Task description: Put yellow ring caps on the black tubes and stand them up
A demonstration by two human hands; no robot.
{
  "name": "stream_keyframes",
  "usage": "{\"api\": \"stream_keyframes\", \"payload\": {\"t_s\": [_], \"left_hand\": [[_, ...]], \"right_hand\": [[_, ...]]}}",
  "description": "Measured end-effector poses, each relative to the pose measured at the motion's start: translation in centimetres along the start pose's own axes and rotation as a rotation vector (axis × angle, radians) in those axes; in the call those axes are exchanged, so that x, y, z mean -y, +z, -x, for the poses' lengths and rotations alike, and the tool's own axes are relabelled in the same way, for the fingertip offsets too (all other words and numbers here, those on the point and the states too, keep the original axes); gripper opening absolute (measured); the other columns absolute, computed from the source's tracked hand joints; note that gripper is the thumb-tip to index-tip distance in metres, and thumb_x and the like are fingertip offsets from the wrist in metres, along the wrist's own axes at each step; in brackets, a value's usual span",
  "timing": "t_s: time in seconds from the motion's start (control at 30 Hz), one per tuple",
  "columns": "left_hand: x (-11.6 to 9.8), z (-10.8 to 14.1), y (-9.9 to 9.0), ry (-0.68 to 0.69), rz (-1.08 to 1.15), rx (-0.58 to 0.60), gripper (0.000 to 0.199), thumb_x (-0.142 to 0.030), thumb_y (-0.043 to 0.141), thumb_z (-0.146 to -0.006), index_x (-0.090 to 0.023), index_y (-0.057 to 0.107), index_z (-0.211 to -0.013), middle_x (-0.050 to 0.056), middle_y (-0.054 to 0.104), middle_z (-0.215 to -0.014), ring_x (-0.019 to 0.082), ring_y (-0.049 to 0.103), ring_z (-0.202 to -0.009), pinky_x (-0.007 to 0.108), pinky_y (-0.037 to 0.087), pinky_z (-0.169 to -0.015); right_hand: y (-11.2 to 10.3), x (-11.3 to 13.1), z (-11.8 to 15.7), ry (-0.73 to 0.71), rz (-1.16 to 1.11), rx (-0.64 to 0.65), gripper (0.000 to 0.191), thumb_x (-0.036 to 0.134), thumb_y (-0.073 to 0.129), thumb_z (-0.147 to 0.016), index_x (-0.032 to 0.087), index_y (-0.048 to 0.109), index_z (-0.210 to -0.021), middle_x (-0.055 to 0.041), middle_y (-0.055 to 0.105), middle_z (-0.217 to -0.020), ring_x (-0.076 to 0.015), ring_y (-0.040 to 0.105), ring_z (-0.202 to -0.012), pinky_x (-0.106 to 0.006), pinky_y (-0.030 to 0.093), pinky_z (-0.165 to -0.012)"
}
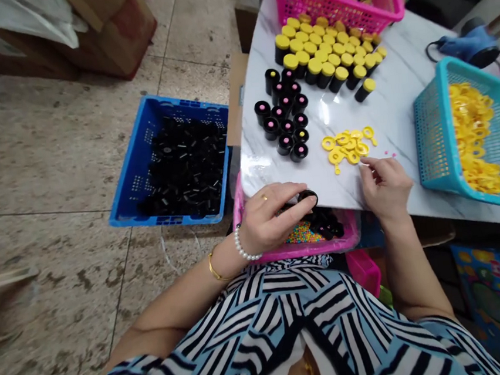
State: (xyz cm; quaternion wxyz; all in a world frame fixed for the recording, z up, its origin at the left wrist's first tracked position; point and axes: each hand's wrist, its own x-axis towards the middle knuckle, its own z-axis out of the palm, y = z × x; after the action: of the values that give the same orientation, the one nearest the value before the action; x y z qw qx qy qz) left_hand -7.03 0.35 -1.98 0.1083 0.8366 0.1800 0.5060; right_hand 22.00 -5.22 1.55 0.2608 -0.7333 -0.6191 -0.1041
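Note:
Between the fingers of my left hand [270,218] is a black cup [307,196], held at the table's front edge above a pink tray [351,238]. The tray holds small colourful beads [303,233] and black pieces [331,227]. My right hand [386,186] rests on the table with its fingers curled, fingertips beside a pile of yellow rings [344,146]; whatever is in its pinch is hidden. Black cups with pink or yellow centres [287,126] stand left of the rings. Behind them are rows of black tubes with yellow caps [328,69].
A teal basket [433,134] of yellow pieces sits at the right, near a blue tool [468,45]. At the table's back is a pink basket [339,11]. A blue crate [128,181] of black parts stands left on the floor, with cardboard boxes [112,41] beyond.

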Motion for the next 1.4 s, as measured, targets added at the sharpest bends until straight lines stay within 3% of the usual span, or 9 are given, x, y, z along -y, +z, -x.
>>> {"api": "stream_keyframes", "payload": {"t_s": [0.17, 0.37, 0.57, 0.7, 0.8, 1.07, 1.17, 1.23, 1.4], "left_hand": [[1.4, -0.6, 2.2, -0.048, -0.052, 0.133, 0.036, -0.028, 0.072, -0.096, -0.02, 0.066, -0.13, 0.012, 0.076, -0.12, 0.023, 0.073, -0.108, 0.041, 0.06, -0.092], [1.2, -0.2, 2.2, -0.081, -0.044, 0.073, 0.034, -0.026, 0.074, -0.094, -0.022, 0.069, -0.128, 0.013, 0.074, -0.127, 0.023, 0.073, -0.11, 0.038, 0.062, -0.09], [1.4, 0.3, 2.7, 0.005, -0.098, 0.017, 0.039, -0.023, 0.077, -0.092, -0.02, 0.067, -0.13, 0.015, 0.075, -0.125, 0.021, 0.075, -0.099, 0.036, 0.065, -0.083], [1.4, 0.6, 2.8, 0.034, -0.077, -0.001, 0.042, -0.019, 0.075, -0.093, -0.014, 0.064, -0.134, 0.021, 0.073, -0.128, 0.023, 0.075, -0.108, 0.037, 0.066, -0.089], [1.1, 0.4, 2.8, 0.019, -0.064, -0.012, 0.042, -0.019, 0.074, -0.093, -0.012, 0.064, -0.134, 0.022, 0.073, -0.126, 0.024, 0.075, -0.111, 0.037, 0.066, -0.09], [0.4, -0.6, 2.6, -0.106, -0.022, -0.006, 0.032, -0.022, 0.072, -0.095, -0.018, 0.069, -0.127, 0.015, 0.072, -0.126, 0.021, 0.073, -0.104, 0.037, 0.066, -0.086], [0.1, -0.2, 2.7, -0.169, -0.01, -0.062, 0.034, -0.021, 0.074, -0.094, -0.021, 0.07, -0.128, 0.011, 0.071, -0.114, 0.019, 0.071, -0.101, 0.032, 0.066, -0.082], [-0.1, 0.1, 2.9, -0.165, 0.009, -0.081, 0.037, -0.019, 0.074, -0.093, -0.02, 0.069, -0.13, 0.009, 0.07, -0.11, 0.018, 0.071, -0.101, 0.031, 0.067, -0.083], [-0.1, 0.1, 3.2, -0.119, 0.029, -0.092, 0.038, -0.015, 0.072, -0.094, -0.016, 0.065, -0.132, 0.013, 0.073, -0.12, 0.022, 0.073, -0.11, 0.037, 0.067, -0.091]], "right_hand": [[0.9, 0.2, -1.4, 0.012, 0.103, 0.035, 0.029, 0.042, 0.06, -0.099, 0.022, 0.079, -0.108, -0.0088, 0.069, -0.095, -0.02, 0.063, -0.08, -0.034, 0.052, -0.077], [0.6, 0.7, -1.1, -0.09, 0.139, 0.133, 0.022, 0.038, 0.063, -0.097, 0.02, 0.074, -0.096, -0.0122, 0.068, -0.111, -0.0266, 0.062, -0.106, -0.04, 0.052, -0.092], [0.2, 0.7, -3.3, -0.045, 0.105, 0.314, 0.01, 0.031, 0.065, -0.088, 0.02, 0.065, -0.088, -0.0091, 0.068, -0.106, -0.0244, 0.064, -0.094, -0.036, 0.051, -0.08], [0.2, 0.6, -4.4, 0.042, 0.035, 0.381, 0.038, 0.027, 0.066, -0.082, 0.018, 0.061, -0.119, -0.0088, 0.068, -0.107, -0.0211, 0.062, -0.082, -0.035, 0.05, -0.073], [0.3, 0.4, -4.3, -0.026, 0.011, 0.363, 0.051, 0.025, 0.065, -0.081, 0.017, 0.061, -0.132, -0.0095, 0.067, -0.11, -0.021, 0.063, -0.084, -0.037, 0.054, -0.077], [-0.2, 0.8, -4.5, -0.056, -0.062, 0.208, 0.01, 0.02, 0.064, -0.083, 0.018, 0.072, -0.089, -0.0109, 0.061, -0.113, -0.0126, 0.059, -0.07, -0.032, 0.057, -0.066], [-2.0, 2.5, -3.9, 0.046, -0.159, 0.076, 0.01, 0.03, 0.074, -0.086, 0.02, 0.073, -0.089, -0.0091, 0.063, -0.11, -0.013, 0.059, -0.072, -0.031, 0.057, -0.065], [-2.9, 4.0, -3.1, 0.222, -0.422, 0.084, 0.018, 0.035, 0.079, -0.085, 0.021, 0.07, -0.091, -0.0046, 0.066, -0.093, -0.0118, 0.058, -0.065, -0.026, 0.053, -0.056], [-1.2, 7.5, -1.0, 0.69, -1.245, 0.537, 0.033, 0.042, 0.084, -0.082, 0.021, 0.059, -0.089, 0.0061, 0.058, -0.059, -0.007, 0.045, -0.039, -0.017, 0.034, -0.033]]}}
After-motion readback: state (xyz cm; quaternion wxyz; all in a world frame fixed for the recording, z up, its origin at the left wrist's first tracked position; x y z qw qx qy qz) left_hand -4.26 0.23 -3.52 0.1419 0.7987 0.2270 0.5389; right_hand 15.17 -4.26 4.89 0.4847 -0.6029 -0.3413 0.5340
